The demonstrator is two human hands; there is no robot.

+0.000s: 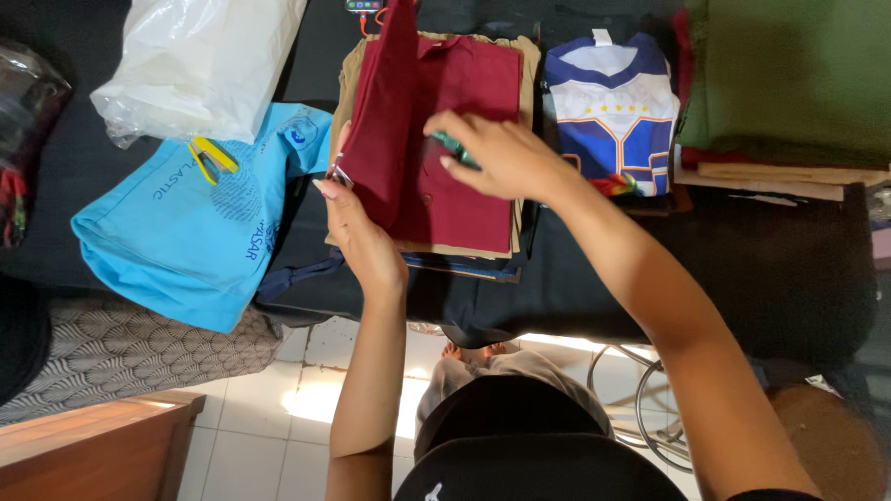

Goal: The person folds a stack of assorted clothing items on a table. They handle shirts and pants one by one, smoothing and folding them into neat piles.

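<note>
on the far left we see a white plastic bag [200, 65] lying on the black table [789, 278], and just below it a blue tote [176, 232] with a yellow clip [212, 158] resting on top. moving right, our left hand [357, 237] comes up from below, thumb and fingers pinched on the lifted left edge of the maroon shirt [445, 121], which sits on top of a folded stack (tan cloth shows beneath it) near the table's middle. our right hand [501, 158] lies on the shirt's front, fingers bent and close together over something small and green [455, 148]; we cannot tell what it is. further right lies a folded blue and white jersey [613, 107], then a green cloth [789, 74] over other piles.
</note>
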